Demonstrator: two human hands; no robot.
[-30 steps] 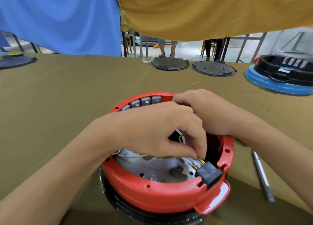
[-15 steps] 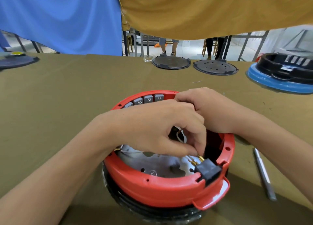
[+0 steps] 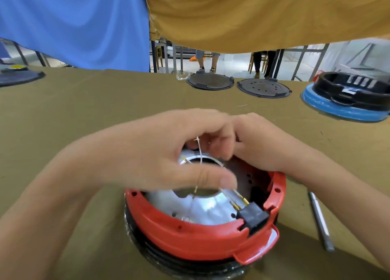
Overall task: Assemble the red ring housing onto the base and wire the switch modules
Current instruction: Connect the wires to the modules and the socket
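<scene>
Lifted off the black plug [image 3: 254, 216], left hand [image 3: 156, 153] pinches a thin wire [image 3: 200, 151], right hand's [image 3: 259, 144] grip hidden; wiring step, next seat its gold tip.

Over the red ring housing [image 3: 202, 239] on its black base [image 3: 185, 267]: left hand [image 3: 160, 153] pinching a thin white wire [image 3: 200, 153], right hand [image 3: 261, 144] curled beside it; black switch module [image 3: 253, 217] seated in the rim.
</scene>
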